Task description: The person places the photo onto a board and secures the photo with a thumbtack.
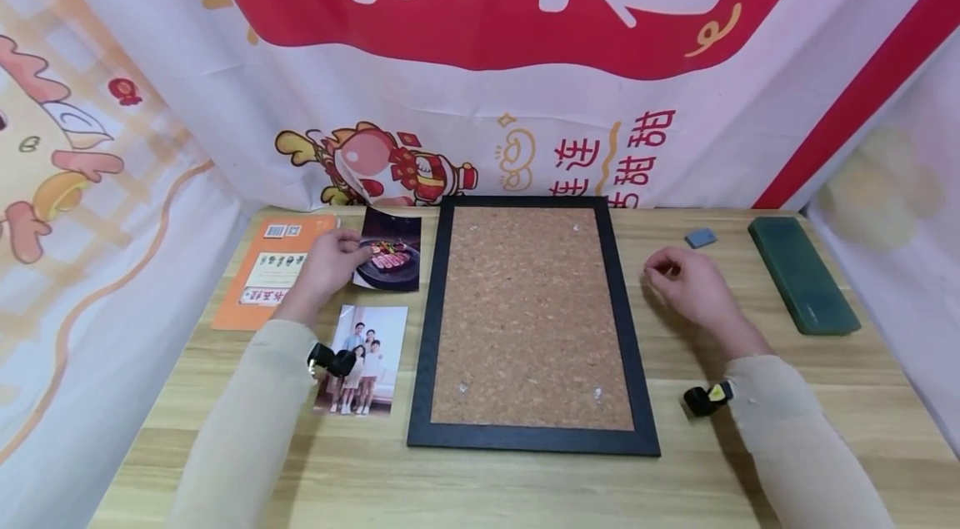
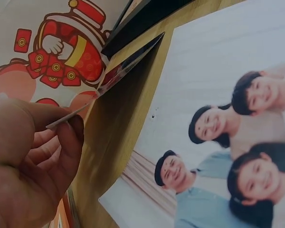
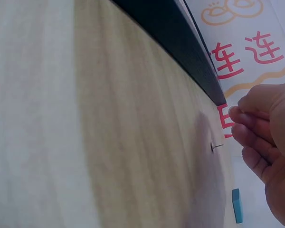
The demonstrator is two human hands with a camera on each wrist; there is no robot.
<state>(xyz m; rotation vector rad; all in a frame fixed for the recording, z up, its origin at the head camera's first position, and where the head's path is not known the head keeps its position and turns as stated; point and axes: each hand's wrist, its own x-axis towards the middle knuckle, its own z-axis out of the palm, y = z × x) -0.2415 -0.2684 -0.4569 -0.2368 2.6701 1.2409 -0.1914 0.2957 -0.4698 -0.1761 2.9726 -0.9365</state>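
My left hand pinches the left edge of a photo of sliced meat on a dark plate. In the left wrist view that photo is seen nearly edge-on, tilted up from the table on the gripped side. Below it lies a family photo. Right of both photos is a cork board in a black frame. Beyond the frame's right side, my right hand hovers with loosely curled fingers and nothing visible in them. A small tack sits point up on the table near those fingertips.
An orange booklet lies at the left, partly under my left wrist. At the back right are a small blue block and a green case. A printed cloth hangs behind the wooden table.
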